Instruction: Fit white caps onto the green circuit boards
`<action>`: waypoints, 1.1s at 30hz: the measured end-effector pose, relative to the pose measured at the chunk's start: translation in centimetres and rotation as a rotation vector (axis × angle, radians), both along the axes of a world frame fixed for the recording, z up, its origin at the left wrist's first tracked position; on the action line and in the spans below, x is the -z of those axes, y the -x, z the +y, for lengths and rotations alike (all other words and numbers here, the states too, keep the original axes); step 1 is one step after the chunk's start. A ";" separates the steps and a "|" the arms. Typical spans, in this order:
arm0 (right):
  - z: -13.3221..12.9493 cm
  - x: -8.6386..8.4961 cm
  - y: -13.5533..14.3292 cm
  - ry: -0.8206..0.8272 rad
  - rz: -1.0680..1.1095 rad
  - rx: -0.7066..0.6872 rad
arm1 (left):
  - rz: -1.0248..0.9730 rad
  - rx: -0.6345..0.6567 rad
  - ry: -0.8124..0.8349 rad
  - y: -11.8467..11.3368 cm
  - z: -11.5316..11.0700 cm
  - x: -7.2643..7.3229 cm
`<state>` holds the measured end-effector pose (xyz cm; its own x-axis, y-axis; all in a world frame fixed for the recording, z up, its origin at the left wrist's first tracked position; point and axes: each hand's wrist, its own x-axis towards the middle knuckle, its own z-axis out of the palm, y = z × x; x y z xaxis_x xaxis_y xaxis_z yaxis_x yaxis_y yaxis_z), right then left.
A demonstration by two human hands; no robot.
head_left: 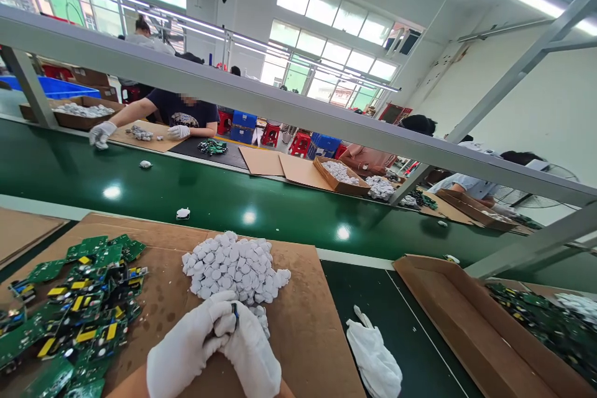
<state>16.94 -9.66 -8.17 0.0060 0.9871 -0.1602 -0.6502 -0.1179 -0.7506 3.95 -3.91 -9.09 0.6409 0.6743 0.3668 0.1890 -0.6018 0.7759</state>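
Note:
My left hand [186, 343] and my right hand [254, 348], both in white gloves, meet over the cardboard sheet with fingers closed together. Between the fingertips they grip a small dark-edged piece [235, 316], mostly hidden by the gloves, so its kind does not show. Just beyond the hands lies a heap of small round white plastic parts [233, 266]. To the left is a pile of green circuit boards [88, 298] with yellow and black components. The brown cardboard sheet [310, 336] lies under the heap, the hands and part of the boards.
A green conveyor belt [298, 219] crosses ahead, carrying a white part [183, 214] and another [145, 164]. On the right lie a crumpled white glove [373, 351] and a cardboard tray [448, 298]. A metal frame [261, 99] spans above. Co-workers [196, 113] sit across the belt.

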 end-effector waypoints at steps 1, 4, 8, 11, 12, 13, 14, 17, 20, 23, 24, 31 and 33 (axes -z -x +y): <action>0.0 -0.3 -0.1 0.001 -0.009 0.000 | -0.010 -0.007 0.031 0.0 -0.1 0.0; 0.1 -1.8 -0.1 0.027 -0.005 0.004 | -0.030 -0.023 0.047 0.1 -0.4 0.0; 0.2 -3.0 -0.2 -0.004 0.059 -0.093 | -0.031 -0.035 -0.051 0.1 -0.3 -0.5; 0.3 -2.5 -0.3 -0.015 -0.059 -0.071 | -0.010 -0.039 -0.092 0.0 -0.3 -0.8; 0.4 -2.2 -0.4 -0.022 -0.150 -0.027 | -0.008 -0.047 -0.100 0.0 -0.4 -0.8; 0.4 -1.9 -0.4 -0.031 -0.232 0.019 | -0.009 -0.060 -0.103 0.0 -0.5 -0.7; 0.3 -1.6 -0.4 -0.039 -0.282 0.042 | -0.010 -0.072 -0.100 -0.1 -0.5 -0.6; 0.2 -1.1 -0.4 -0.022 -0.184 -0.032 | -0.033 -0.094 -0.051 -0.1 -0.6 -0.2; 0.2 -1.0 -0.4 -0.013 -0.156 -0.062 | -0.082 -0.104 0.036 -0.1 -0.5 0.3; 0.2 -1.2 -0.4 0.020 -0.102 -0.015 | -0.134 -0.101 0.155 -0.1 -0.2 0.7; 0.2 -1.4 -0.4 0.032 -0.029 -0.021 | -0.149 -0.095 0.198 -0.1 0.0 0.7; 0.2 -2.6 -0.4 0.079 0.223 -0.069 | -0.224 0.028 0.464 0.0 0.4 -0.9; 0.3 -2.2 -0.2 0.143 0.178 -0.025 | -0.221 -0.001 0.495 -0.2 0.3 -1.1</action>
<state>17.15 -9.40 -5.95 -0.0590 0.9538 -0.2946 -0.7663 -0.2324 -0.5990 4.11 -3.60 -8.03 0.5840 0.8010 0.1317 -0.0106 -0.1547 0.9879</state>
